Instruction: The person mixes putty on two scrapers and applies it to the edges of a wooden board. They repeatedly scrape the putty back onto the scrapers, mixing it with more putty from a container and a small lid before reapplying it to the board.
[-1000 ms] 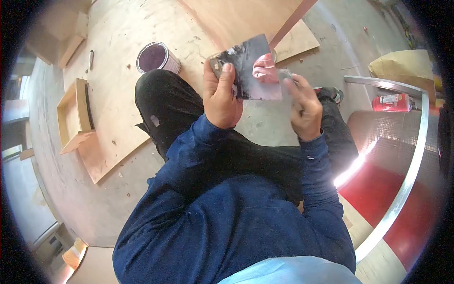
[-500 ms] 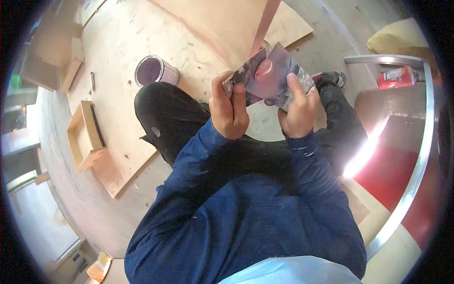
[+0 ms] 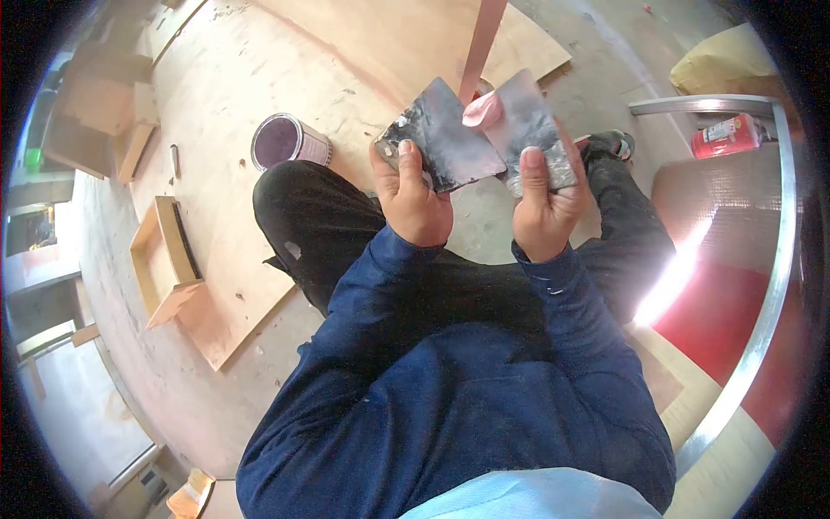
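My left hand (image 3: 413, 199) grips a flat, square putty spreader (image 3: 445, 143) by its lower left edge, thumb on top. A second putty spreader (image 3: 523, 112) is held in my right hand (image 3: 546, 203), also with the thumb across its face. Both blades are grey and smeared with dark and whitish residue. Their inner edges meet or overlap slightly in front of me. A lump of pink putty (image 3: 484, 110) clings to the inner edge of the right spreader, close to the left one. Most fingers are hidden under the blades.
An open tin (image 3: 316, 147) stands beyond my left knee, near plywood sheets (image 3: 233, 320). Wooden box pieces (image 3: 164, 251) lie at left. A reddish strip (image 3: 482, 52) rises ahead. On the right are a metal frame (image 3: 782, 216) and a red bottle (image 3: 726, 137).
Both spreaders have turned flatter towards me, and the left one has shifted left so more of its face shows. The pink putty now sits as a raised lump at the right spreader's edge.
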